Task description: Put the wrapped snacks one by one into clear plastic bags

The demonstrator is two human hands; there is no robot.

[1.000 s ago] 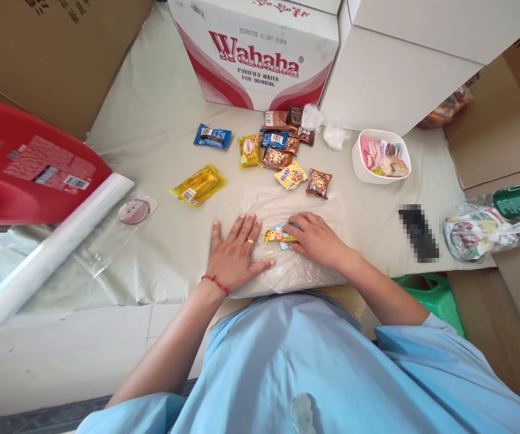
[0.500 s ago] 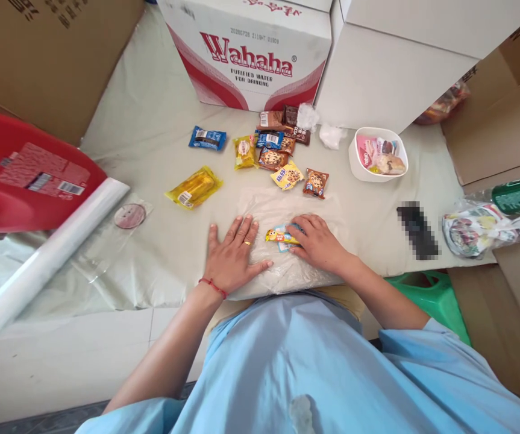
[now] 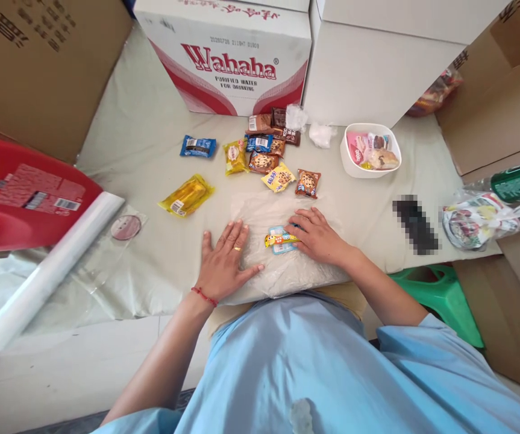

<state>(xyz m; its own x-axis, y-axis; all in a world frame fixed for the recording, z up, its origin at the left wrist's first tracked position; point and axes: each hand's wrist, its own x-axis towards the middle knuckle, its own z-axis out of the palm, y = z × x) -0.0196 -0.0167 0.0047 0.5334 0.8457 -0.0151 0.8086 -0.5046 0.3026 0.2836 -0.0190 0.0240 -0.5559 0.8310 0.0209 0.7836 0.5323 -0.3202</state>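
My left hand [image 3: 223, 262] lies flat with its fingers spread, on the left part of a clear plastic bag [image 3: 282, 277] at the table's front edge. The fingers of my right hand [image 3: 316, 235] are bent over the right end of a narrow yellow snack stick [image 3: 274, 240], hiding that end. Beneath the stick, a blue-and-white printed patch [image 3: 281, 248] shows on the bag. Beyond my hands lie a brown cookie packet [image 3: 307, 182], a pale yellow cookie packet [image 3: 278, 177] and a long yellow packet [image 3: 187, 195].
Several wrapped snacks [image 3: 263, 161] are grouped before a Wahaha carton [image 3: 228, 66]. A white tub [image 3: 370, 170] of snacks stands right, near a pixelated dark object [image 3: 416, 224]. Plastic film roll [image 3: 47, 274] and a red container [image 3: 25, 193] are left; a green stool [image 3: 449, 301] is below.
The view has shifted slightly, so most things sit a little further left. More of the blue-and-white patch shows beside the snack stick. Both hands keep about the same pose.
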